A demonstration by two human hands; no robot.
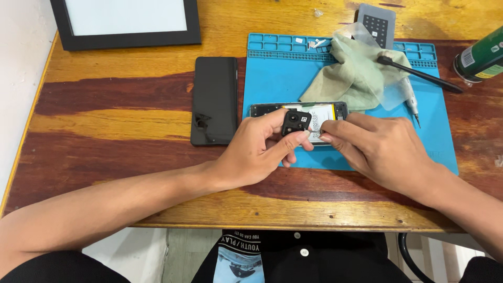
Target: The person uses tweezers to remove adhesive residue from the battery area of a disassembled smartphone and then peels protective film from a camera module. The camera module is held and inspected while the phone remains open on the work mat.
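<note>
My left hand (pixel 257 152) pinches a small black camera module cover (pixel 296 122) between thumb and fingers, just above an opened phone (pixel 335 111) that lies on the blue repair mat (pixel 285 78). The phone's white battery shows inside its frame. My right hand (pixel 377 147) rests on the phone's lower right part, fingertips touching the small black part and the battery area. Both hands hide the phone's near edge.
A black phone back panel (pixel 214 99) lies left of the mat on the wooden table (pixel 115 136). A green cloth (pixel 356 73), a black spudger (pixel 419 76), a screwdriver (pixel 411 102), a grey pad (pixel 377 23), a green can (pixel 479 57) and a black picture frame (pixel 126 23) sit further back.
</note>
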